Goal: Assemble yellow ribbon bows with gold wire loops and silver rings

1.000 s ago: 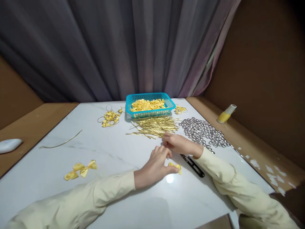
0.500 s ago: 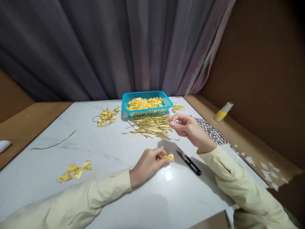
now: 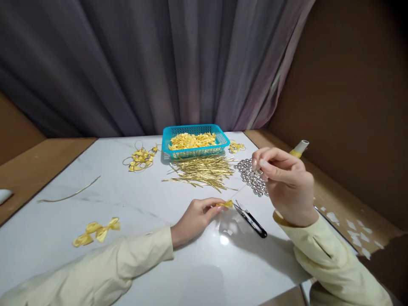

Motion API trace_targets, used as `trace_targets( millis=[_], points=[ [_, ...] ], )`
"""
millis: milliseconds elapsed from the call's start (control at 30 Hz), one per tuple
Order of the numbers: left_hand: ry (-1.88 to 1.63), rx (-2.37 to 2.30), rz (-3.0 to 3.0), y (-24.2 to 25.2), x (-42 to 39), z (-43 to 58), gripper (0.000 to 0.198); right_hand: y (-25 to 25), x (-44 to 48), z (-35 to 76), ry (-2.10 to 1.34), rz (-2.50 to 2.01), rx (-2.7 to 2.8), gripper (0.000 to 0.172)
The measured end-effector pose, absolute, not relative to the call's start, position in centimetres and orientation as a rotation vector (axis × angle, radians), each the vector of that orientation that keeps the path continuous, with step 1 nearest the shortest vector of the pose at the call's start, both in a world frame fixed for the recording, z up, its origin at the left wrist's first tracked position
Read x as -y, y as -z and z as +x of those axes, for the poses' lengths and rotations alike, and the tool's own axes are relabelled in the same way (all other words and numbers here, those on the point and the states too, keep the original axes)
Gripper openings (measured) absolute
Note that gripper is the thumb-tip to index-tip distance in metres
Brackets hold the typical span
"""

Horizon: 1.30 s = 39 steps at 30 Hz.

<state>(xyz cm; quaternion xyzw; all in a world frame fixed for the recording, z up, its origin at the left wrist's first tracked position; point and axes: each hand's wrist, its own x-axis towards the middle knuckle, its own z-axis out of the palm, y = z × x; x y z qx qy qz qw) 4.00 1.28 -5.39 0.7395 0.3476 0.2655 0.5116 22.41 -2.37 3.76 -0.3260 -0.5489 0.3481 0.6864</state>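
My left hand (image 3: 193, 219) is closed in a pinch on a small yellow ribbon bow (image 3: 227, 204), low over the table. From the bow a fine pale thread (image 3: 239, 191) stretches up toward my right hand (image 3: 288, 185). Thumb and forefinger of that hand are pressed together on the thread; whether a needle is there too is too small to tell. Black thread snips (image 3: 253, 223) lie just right of the bow. Behind my right fingers is a heap of shiny silver beads (image 3: 248, 172), partly covered by the hand.
A blue basket (image 3: 196, 154) of yellow bows stands at the back, with gold cords (image 3: 204, 170) before it. Finished-looking bow loops (image 3: 140, 159) lie left of it, loose bows (image 3: 95, 231) at front left. A yellow thread spool (image 3: 299, 148) stands on the right ledge.
My right hand has moved right and toward me, drawing the thread out from the bow. The left hand still pinches the bow, which has turned slightly.
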Motion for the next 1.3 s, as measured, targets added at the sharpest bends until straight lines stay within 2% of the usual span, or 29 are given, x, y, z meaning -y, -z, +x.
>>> trace_targets(
  millis=[467,767,1000,1167,1300],
  points=[
    [-0.669,-0.755,1.541,5.0,-1.7,4.2,0.026,-4.1,3.1,21.7,-0.847,-0.720,1.266,0.008],
    [-0.544,-0.703,1.367,4.4,-3.3,3.7,0.026,-3.3,1.5,21.9,-0.877,-0.995,1.331,0.010],
    [-0.548,-0.689,1.400,4.7,-3.4,3.6,0.026,-3.1,1.6,21.7,-0.869,-0.919,1.339,0.007],
    [-0.639,-0.749,1.468,5.2,-2.9,3.9,0.024,-3.6,2.6,21.3,-0.708,-0.918,1.403,0.003],
    [-0.753,-0.782,1.530,5.8,-2.4,4.1,0.024,-3.9,3.1,21.0,-0.505,-0.859,1.479,0.008]
  ],
)
